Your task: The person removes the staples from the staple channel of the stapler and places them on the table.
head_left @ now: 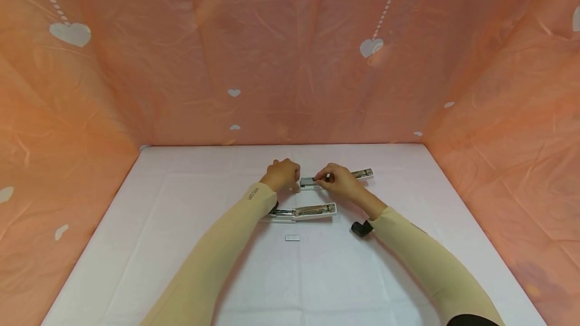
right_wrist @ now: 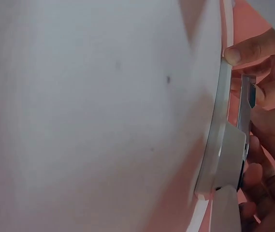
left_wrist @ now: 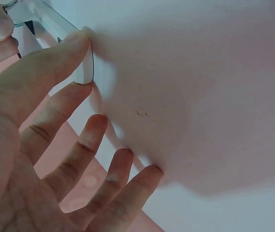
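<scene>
Two white staplers lie with their tops swung back, a near stapler and a far stapler. My left hand pinches the end of the far stapler's white base between thumb and index finger; its other fingers spread beside it. My right hand has thumb and fingers drawn together at the same stapler's metal magazine. A small dark piece shows by its fingertips; I cannot tell whether it is separate from the magazine.
A small grey strip, like a row of staples, lies in front of the near stapler. My left forearm overlaps that stapler's left end. A black wrist camera juts from my right wrist. Orange cloth walls the white table.
</scene>
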Available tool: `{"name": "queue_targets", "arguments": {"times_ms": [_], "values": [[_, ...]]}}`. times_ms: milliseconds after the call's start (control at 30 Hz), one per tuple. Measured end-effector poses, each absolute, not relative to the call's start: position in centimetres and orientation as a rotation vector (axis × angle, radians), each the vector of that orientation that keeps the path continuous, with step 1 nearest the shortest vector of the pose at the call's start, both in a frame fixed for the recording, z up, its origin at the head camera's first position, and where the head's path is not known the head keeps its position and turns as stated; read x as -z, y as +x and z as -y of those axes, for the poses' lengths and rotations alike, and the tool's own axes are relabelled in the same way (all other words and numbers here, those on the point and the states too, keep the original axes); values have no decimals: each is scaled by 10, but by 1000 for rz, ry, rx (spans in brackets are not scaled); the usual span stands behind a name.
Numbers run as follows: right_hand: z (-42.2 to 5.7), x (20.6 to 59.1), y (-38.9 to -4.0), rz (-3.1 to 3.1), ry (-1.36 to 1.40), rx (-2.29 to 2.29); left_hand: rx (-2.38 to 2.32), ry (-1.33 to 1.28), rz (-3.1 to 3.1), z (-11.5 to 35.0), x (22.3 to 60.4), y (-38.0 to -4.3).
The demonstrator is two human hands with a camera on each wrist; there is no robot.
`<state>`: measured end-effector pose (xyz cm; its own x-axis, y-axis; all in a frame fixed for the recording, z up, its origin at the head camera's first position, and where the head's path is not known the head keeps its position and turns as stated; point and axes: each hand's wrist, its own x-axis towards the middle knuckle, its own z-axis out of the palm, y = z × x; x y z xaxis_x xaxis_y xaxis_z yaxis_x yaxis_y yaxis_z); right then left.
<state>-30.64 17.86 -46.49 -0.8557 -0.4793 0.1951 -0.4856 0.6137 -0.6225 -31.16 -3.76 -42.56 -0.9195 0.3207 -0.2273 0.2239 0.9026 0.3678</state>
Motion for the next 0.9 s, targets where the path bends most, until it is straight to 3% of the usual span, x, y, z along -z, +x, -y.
{"name": "queue_targets", "arguments": {"times_ms": [900], "values": [[-174,465,-305,2789,826,-1071,-448,428,-2788,37,423,-310]]}}
